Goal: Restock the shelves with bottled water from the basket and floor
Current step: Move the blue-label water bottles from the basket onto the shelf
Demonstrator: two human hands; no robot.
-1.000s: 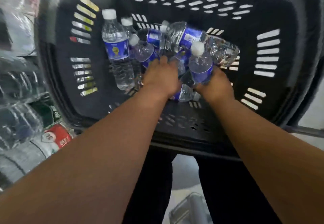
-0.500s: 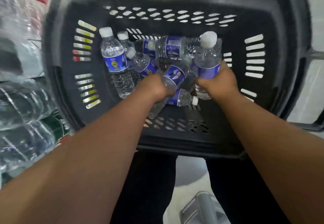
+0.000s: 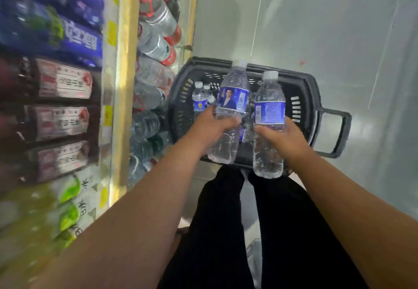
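The shelves at the left are badly blurred, so their packs and labels can hardly be read, and the inside of the black basket is largely hidden behind two raised bottles. Of the bottles left in the basket, only two white caps and one blue label are plainly seen. Most fingers are concealed behind what is gripped. The first bottle is held by the left hand, curled round its middle below the label; the second bottle is gripped likewise by the right hand. Both are held over the basket, just beside each other, long axes running up the view with caps farthest from the person, the first tilted slightly rightward.
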